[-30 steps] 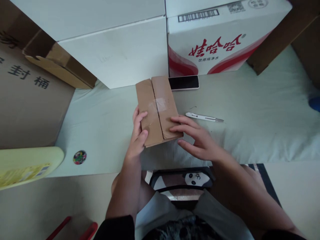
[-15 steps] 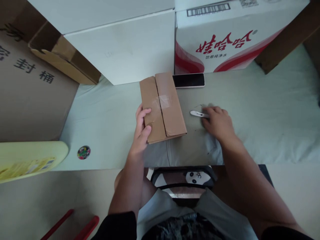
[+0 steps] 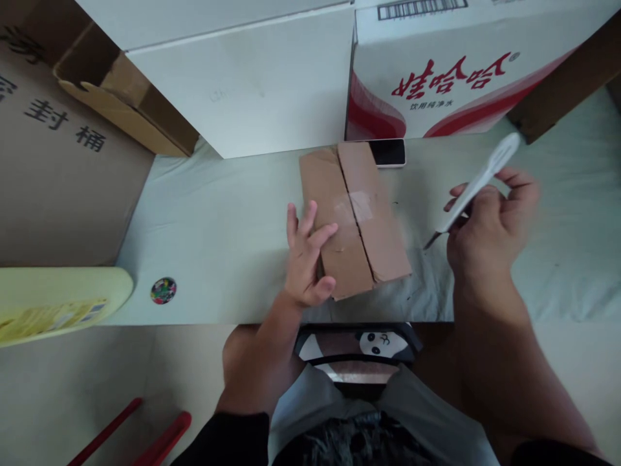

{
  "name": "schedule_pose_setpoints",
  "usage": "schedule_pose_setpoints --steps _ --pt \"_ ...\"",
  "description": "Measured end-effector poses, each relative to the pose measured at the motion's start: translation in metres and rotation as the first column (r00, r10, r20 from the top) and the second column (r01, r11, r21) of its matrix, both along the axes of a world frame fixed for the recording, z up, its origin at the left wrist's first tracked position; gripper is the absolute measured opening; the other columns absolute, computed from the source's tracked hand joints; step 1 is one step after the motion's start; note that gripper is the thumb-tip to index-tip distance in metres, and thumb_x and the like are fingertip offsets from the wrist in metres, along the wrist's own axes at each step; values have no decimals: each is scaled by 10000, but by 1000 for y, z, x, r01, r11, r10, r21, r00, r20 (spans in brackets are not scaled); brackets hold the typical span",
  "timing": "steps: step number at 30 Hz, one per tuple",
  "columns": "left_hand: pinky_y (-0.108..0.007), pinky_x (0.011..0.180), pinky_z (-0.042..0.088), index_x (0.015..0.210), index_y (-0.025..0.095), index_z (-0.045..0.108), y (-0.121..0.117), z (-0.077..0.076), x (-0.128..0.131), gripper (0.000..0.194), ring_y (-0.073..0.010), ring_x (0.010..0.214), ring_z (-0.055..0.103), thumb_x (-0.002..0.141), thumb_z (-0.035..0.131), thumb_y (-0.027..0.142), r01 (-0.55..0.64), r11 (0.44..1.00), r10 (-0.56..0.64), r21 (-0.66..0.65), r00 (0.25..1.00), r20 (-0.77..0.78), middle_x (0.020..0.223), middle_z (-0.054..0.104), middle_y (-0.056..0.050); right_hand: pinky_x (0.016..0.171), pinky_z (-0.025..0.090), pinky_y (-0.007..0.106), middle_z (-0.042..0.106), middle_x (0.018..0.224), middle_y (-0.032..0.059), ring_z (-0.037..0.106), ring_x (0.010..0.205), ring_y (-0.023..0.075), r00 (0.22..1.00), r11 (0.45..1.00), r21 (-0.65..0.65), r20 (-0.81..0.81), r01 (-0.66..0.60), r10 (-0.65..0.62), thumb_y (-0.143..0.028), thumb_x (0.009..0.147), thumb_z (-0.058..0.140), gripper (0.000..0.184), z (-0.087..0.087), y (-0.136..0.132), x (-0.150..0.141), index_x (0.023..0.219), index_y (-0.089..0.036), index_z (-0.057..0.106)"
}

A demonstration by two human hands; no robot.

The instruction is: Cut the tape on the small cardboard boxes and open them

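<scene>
A small brown cardboard box (image 3: 361,223) lies flat on the pale sheet, its two top flaps joined by a strip of clear tape. My left hand (image 3: 306,255) grips the box's left edge, fingers on top and thumb at the near corner. My right hand (image 3: 490,226) is raised to the right of the box and is closed round a white utility knife (image 3: 478,181). The knife's blade tip points down and left, a short way from the box's right side.
A black phone (image 3: 388,153) lies behind the box, partly covered by it. A large white carton (image 3: 242,77) and a red-and-white printed carton (image 3: 451,71) stand at the back. A brown box (image 3: 53,142) stands at left, with a yellow board (image 3: 53,304) and a round sticker (image 3: 163,290).
My right hand picked the knife up off the sheet and lifted it to the right. My left hand shifted along the box's left edge, and the box now lies further right in view.
</scene>
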State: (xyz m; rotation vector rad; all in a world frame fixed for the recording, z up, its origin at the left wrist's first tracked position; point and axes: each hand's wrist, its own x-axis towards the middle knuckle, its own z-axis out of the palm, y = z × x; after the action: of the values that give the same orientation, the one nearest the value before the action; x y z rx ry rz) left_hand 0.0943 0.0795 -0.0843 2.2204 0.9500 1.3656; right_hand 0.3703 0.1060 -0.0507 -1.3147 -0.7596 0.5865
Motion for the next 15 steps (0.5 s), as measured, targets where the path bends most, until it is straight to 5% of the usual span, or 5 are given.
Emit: schedule_pose_setpoints --steps 4,8,12,15 --pt "-681 1365 198 1604 382 438 -8 2 13 716 -371 1595 436 1021 311 778 15 999 -12 44 999 -52 1708 457 -78 386 269 244 586 720 -43 489 521 119 985 993 40 -139 109 -102 -211 748 612 262 20 0 -5 998 -286 595" --pt "-659 1349 288 1569 356 499 -14 1 19 679 -358 1548 475 1033 328 736 16 998 -12 68 998 -64 1624 505 -90 359 212 220 394 640 -61 375 511 90 949 992 115 -303 -55 88 -184 685 804 350 35 -14 4 716 -275 467" --pt "-630 1344 328 1549 326 529 -16 1 22 641 -339 1529 494 1046 349 681 23 996 -19 87 999 -50 1598 506 -101 471 476 252 289 503 -58 445 487 105 920 958 156 -279 -239 275 -512 735 903 487 51 -27 8 606 -265 504" --pt "-649 1323 358 1529 346 540 -16 1 23 645 -352 1511 516 1038 330 707 2 997 4 73 997 -77 1576 523 -98 436 486 302 382 443 -36 525 428 148 932 943 123 -154 -310 327 -753 837 734 509 60 -33 -2 678 -276 653"
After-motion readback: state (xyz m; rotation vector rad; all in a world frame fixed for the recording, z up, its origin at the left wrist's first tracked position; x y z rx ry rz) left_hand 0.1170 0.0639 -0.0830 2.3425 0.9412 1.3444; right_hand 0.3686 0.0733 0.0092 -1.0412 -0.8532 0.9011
